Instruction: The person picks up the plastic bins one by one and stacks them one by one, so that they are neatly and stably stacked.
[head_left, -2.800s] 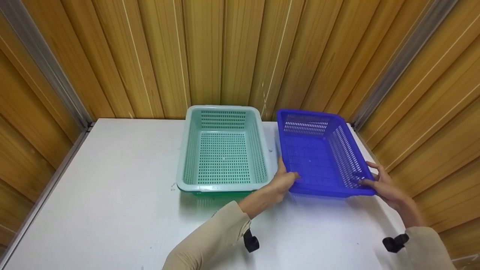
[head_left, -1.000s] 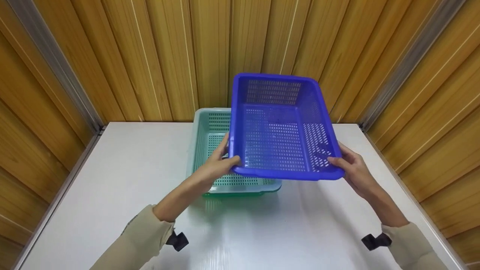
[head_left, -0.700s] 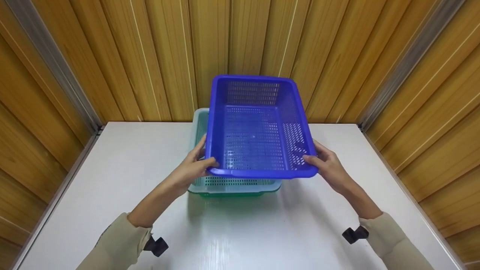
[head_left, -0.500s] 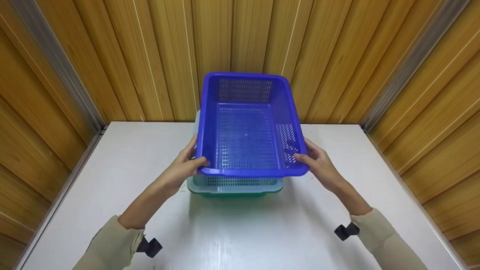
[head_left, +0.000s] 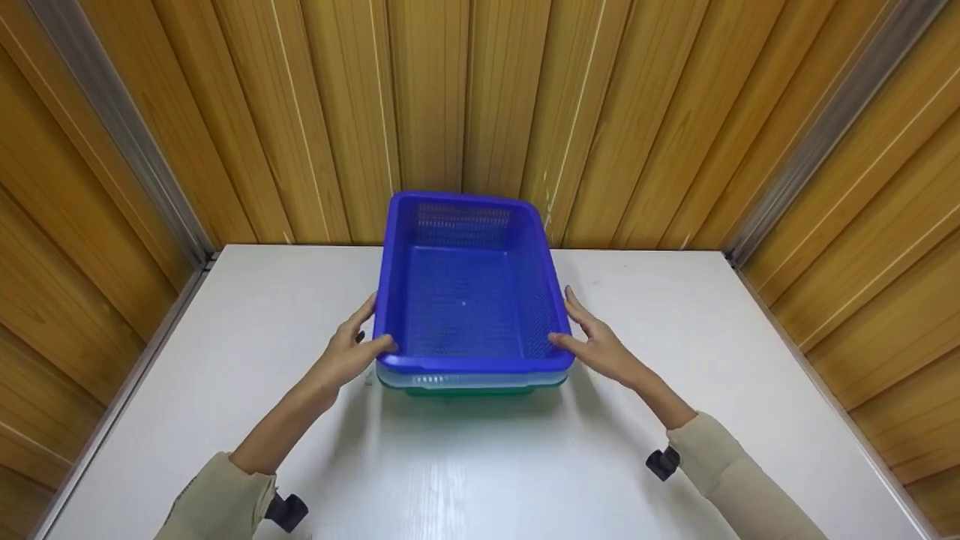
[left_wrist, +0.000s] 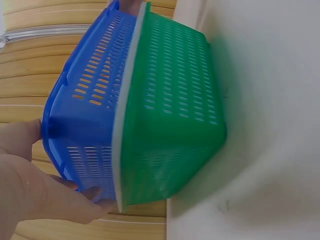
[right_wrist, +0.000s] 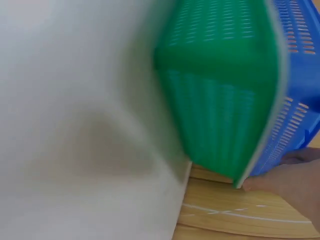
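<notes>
Head view, centre of frame: a blue basket, rectangular, with slotted perforations in floor and walls and a rolled rim, sits nested inside a pale mint basket, of which only a thin rim strip shows below the blue rim. Beneath that strip a darker green basket shows as a narrow band; in the left wrist view the green basket fills the middle of the frame, its slotted wall resting on the white table, with the blue basket protruding beyond the pale rim.

The left hand lies at the lower left corner of the blue basket, thumb hooked over the rim and fingers curled against the outer wall, so that it grips the corner. The right hand lies at the lower right corner, thumb tip on the rim, fingers extended nearly straight along the outer wall; it touches rather than clasps. The right wrist view is blurred and shows only a part of the hand beside the basket corner.

Edges and open room: the stack's far end stands near the wooden wall panels at the top of the frame. Bare tabletop extends left, right and toward the lower frame edge. Metal corner strips bound the table at left and right.
</notes>
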